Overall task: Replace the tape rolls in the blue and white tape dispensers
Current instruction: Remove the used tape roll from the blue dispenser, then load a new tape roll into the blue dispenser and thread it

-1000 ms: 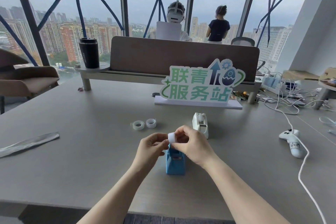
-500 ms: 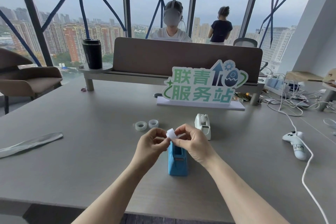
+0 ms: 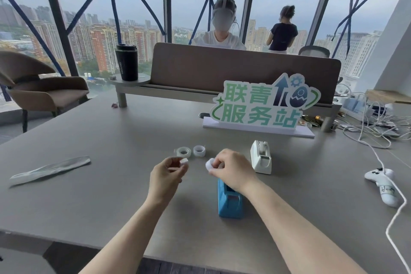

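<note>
The blue tape dispenser (image 3: 230,204) stands on the grey table (image 3: 111,184), partly behind my right wrist. My right hand (image 3: 231,170) is above it, pinching a small white tape roll (image 3: 209,164). To its left my left hand (image 3: 168,173) holds a small white core piece (image 3: 184,161) between thumb and fingers. The white tape dispenser (image 3: 261,159) stands upright just right of my right hand. Two clear tape rolls (image 3: 182,151) (image 3: 199,151) lie flat on the table beyond my hands.
A green-lettered sign (image 3: 262,104) stands behind the dispensers. A white game controller (image 3: 382,184) with a cable lies at right, with tangled cables behind. A silver strip (image 3: 51,169) lies at left. A black cup (image 3: 126,62) sits on the shelf. A person sits opposite.
My hands have come apart: the white piece that both held together over the blue dispenser has split into two parts, one in each hand.
</note>
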A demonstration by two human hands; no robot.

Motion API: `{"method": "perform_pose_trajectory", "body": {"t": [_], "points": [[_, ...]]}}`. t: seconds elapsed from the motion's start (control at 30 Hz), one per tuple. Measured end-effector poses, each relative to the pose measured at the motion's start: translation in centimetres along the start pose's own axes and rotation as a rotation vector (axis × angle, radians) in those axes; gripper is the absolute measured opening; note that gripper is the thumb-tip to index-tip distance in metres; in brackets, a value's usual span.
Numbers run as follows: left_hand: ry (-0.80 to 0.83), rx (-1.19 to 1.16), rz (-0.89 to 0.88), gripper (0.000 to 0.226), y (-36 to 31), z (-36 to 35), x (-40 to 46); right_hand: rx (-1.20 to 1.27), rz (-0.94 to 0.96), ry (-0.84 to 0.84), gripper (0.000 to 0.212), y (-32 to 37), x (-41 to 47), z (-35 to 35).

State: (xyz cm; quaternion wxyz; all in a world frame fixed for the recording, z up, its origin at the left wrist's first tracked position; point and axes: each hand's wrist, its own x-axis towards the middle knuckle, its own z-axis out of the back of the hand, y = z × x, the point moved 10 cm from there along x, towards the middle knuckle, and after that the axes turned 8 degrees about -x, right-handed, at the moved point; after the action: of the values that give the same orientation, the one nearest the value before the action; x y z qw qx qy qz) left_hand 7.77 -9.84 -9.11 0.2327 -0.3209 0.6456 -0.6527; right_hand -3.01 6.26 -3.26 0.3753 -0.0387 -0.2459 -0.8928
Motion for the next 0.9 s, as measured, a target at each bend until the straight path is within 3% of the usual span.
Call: {"method": "perform_pose_trajectory", "body": {"t": [0.13,0.4,0.53,0.63,0.9], "points": [[-0.106,0.062,0.019,0.013,1.6,3.1,1.1,-0.261,0.132,0.162,0.02,3.5,2.0,-3.2],[-0.128,0.089,0.011,0.024,2.0,3.4,3.1,-0.432,0.153,0.39,0.025,4.0,3.3,-7.5],[-0.108,0.068,0.015,0.018,2.4,2.8,3.9,-0.281,0.062,0.296,0.023,2.3,5.6,-6.2],[-0.097,0.074,-0.008,0.013,2.5,2.4,3.9,-0.33,0.022,0.218,0.02,0.8,7.9,-5.4],[-0.067,0.154,-0.035,0.015,2.8,2.1,4.1,-0.447,0.025,0.271,0.023,0.1,11.4,-7.6]]}}
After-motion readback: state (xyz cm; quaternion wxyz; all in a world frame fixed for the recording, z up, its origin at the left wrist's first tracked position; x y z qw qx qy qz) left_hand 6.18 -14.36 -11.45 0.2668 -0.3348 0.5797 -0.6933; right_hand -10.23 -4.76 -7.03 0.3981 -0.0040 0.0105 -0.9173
